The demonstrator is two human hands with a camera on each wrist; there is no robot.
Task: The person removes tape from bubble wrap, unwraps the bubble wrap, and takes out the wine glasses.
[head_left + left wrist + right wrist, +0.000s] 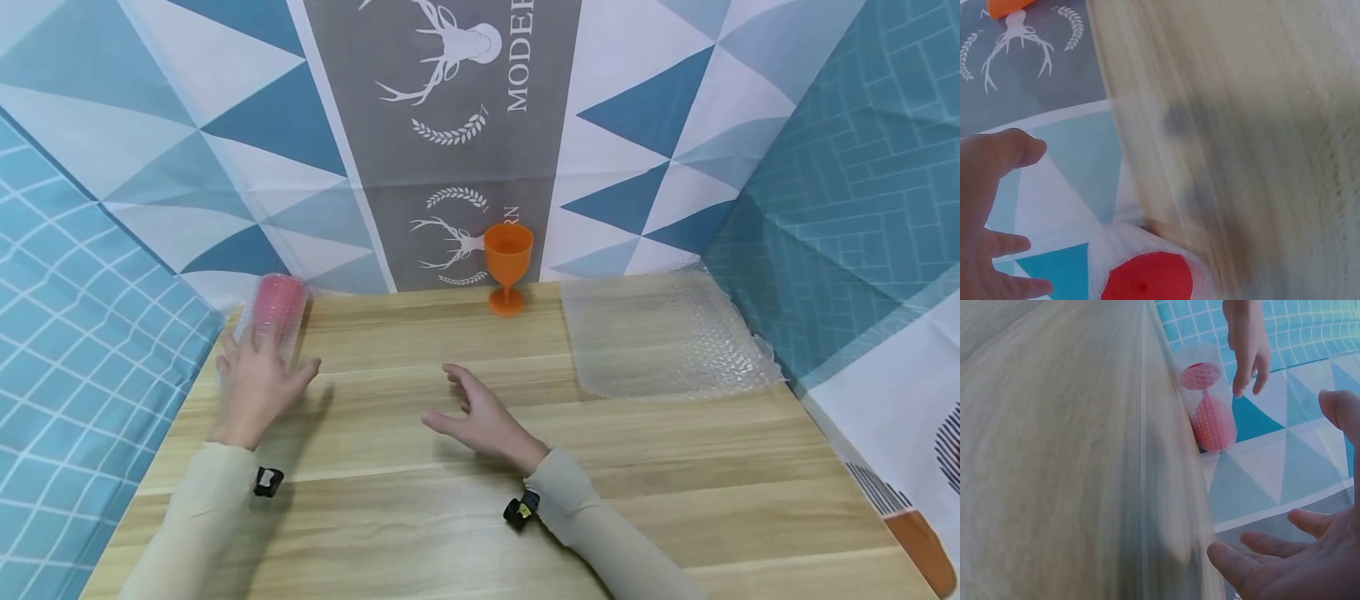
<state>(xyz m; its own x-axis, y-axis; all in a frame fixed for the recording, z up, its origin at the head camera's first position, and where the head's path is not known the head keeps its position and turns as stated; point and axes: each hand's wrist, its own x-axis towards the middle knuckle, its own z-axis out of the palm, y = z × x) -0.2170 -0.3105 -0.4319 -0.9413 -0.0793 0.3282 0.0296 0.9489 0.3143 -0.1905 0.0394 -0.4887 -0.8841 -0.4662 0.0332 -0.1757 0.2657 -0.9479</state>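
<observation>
Head view shows hands (257,387) (487,418) spread, the left near a bubble-wrapped red goblet (280,297).

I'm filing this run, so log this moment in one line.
left grip: empty, near wrapped red goblet | right grip: empty, over table | orange goblet: upright, back | bubble-wrap sheet: spread, right

A wood-grain worktop (375,517) carries an orange goblet (507,263), upright near the middle of its far edge. A clear bubble-wrap sheet (652,337) lies flat over the far right corner. Behind the far edge stands a blue-and-white triangle-patterned cloth (637,108) with a gray panel (450,171) bearing white stag heads (467,43), leaf sprays (450,132) and lettering (519,62). Beyond the left edge is a light-blue cloth with a white grid (67,350); beyond the right edge, a teal brick-patterned cloth (862,192).
</observation>
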